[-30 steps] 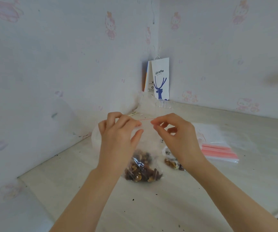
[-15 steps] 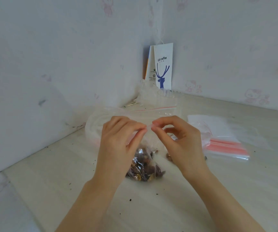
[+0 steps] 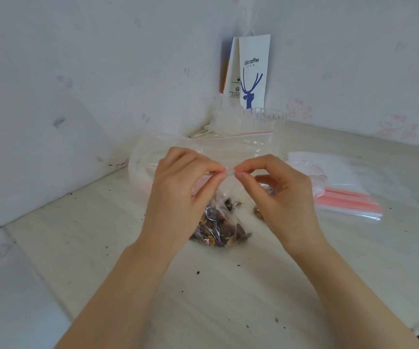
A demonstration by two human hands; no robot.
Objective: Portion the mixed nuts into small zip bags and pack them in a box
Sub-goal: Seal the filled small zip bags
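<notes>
Both hands, left [image 3: 178, 195] and right [image 3: 281, 195], pinching the nut bag's [image 3: 218, 227] top edge, bare tabletop [image 3: 203, 298] in front

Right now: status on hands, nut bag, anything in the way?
Left hand and right hand both pinching top strip of small zip bag. Bag holds mixed nuts, bottom on table. Nothing in the way; spare zip bags lie right.

Person, two hands: left hand [image 3: 178, 187], right hand [image 3: 282, 195]. Both forearms bare to the frame's lower edge; no sleeves, rings, watch or gloves visible. Nails short, unpainted.
</notes>
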